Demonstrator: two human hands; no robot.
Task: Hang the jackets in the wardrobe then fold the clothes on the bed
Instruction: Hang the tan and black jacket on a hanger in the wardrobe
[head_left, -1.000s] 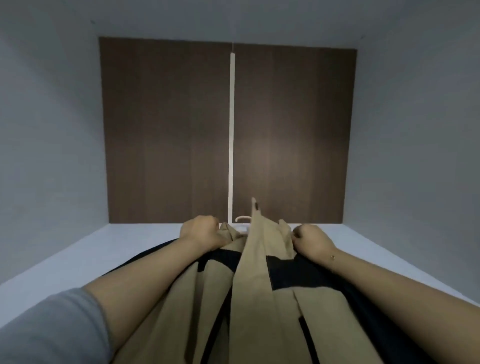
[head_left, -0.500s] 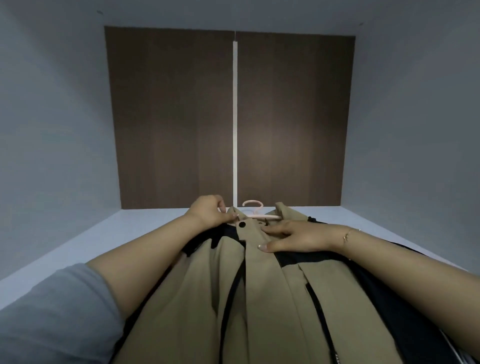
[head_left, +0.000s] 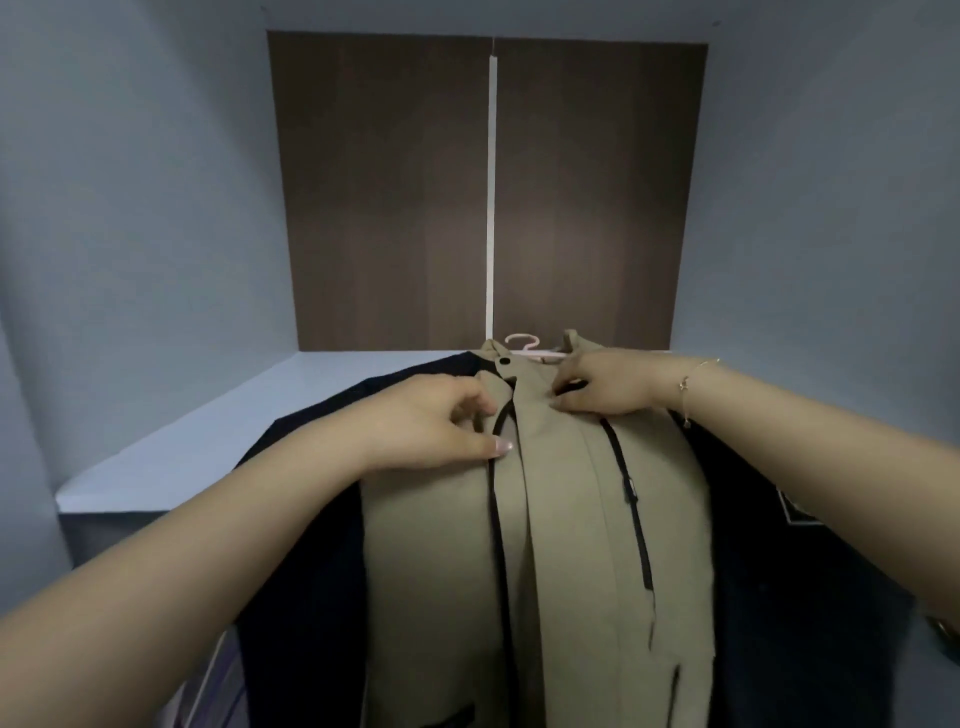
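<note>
Fingers of your left hand and right hand pinch the smooth tan jacket front; pink hanger peeks behind.

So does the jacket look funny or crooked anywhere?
A bit. The tan jacket hangs open, its front not closed, and its collar sticks up unevenly beside the pink hanger. Both hands are at the front, near the collar.

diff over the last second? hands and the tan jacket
Left hand slid from the collar down onto the tan jacket front by the zip. Right hand opened flat, now pinches the placket near the collar. Pink hanger stays in the collar; wardrobe unchanged.
</note>
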